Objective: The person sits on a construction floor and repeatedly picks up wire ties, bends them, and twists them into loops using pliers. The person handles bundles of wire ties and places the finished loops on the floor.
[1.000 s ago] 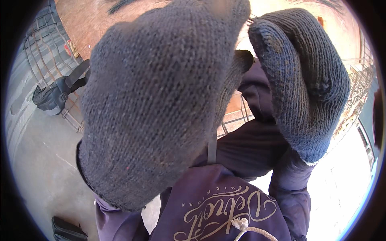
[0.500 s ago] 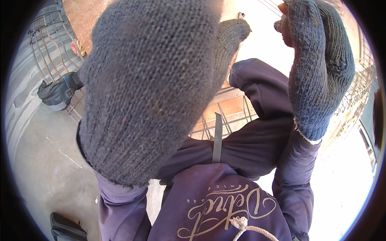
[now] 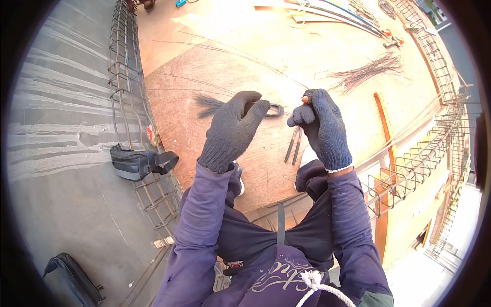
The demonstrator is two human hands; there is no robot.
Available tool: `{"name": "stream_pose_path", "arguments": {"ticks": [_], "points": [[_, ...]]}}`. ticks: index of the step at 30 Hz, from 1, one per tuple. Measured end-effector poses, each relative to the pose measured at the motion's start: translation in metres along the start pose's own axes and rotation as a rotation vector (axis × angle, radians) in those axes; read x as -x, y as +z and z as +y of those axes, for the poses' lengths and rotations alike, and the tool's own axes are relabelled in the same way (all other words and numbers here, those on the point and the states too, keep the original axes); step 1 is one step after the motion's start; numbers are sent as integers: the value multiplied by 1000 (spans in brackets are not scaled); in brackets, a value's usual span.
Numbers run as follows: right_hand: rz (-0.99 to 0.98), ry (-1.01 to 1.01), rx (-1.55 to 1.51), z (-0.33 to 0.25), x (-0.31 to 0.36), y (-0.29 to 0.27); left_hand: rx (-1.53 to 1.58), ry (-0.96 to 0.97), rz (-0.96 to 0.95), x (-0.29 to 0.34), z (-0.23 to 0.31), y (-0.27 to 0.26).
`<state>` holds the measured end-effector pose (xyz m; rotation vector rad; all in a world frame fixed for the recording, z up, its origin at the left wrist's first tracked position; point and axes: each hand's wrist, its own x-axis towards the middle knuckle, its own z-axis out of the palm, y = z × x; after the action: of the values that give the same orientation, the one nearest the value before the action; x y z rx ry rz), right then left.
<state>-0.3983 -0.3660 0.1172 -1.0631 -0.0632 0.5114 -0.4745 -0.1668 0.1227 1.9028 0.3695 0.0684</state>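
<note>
My left hand [image 3: 231, 134], in a dark grey knitted glove, is curled with thumb and fingers close together. A bundle of thin dark wire passes behind it. The bundle's frayed ends [image 3: 207, 106] show on one side and its bent loop [image 3: 276, 110] on the other; I cannot tell whether the hand touches it. My right hand [image 3: 323, 128], gloved alike with a bare fingertip showing, is closed in a pinch. Long thin wires reach toward its fingertips, but what it grips is too small to make out. Just below it, a hand tool with two dark handles [image 3: 293, 146] lies on the wooden board [image 3: 245, 176].
More loose wire [image 3: 365, 73] is spread at the right, near an orange-brown strip [image 3: 384, 125]. Rebar cages [image 3: 123, 77] line the left and right edges. A black waist bag [image 3: 134, 162] rests on the left cage. Long rods and tools [image 3: 332, 13] lie at the far side.
Both hands, close to the camera before, are now lower and farther away over the board. The wire bundle, the two-handled tool and the loose wire have come into view.
</note>
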Motion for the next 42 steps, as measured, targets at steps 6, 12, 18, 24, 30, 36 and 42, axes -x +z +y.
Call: {"name": "stream_pose_path", "arguments": {"ticks": [6,12,18,24,30,36,42], "points": [[-179,-150,138,3,-12,-7,-139,322,286,-4,9,13],[-326,-245,588,7,7,1,570,4,-26,2,28,8],[-397,-360,744,8,29,7,713,27,-23,-3,17,-7],[-291,-718,1181,-18,37,25,680,133,0,9,35,-22],[-237,-760,1625,-54,43,56,682,298,31,13,29,-29],[-130,-664,1695,-64,50,67,749,312,159,8,29,-19],[-83,-469,1727,-69,69,71,800,271,187,11,29,-33]]}}
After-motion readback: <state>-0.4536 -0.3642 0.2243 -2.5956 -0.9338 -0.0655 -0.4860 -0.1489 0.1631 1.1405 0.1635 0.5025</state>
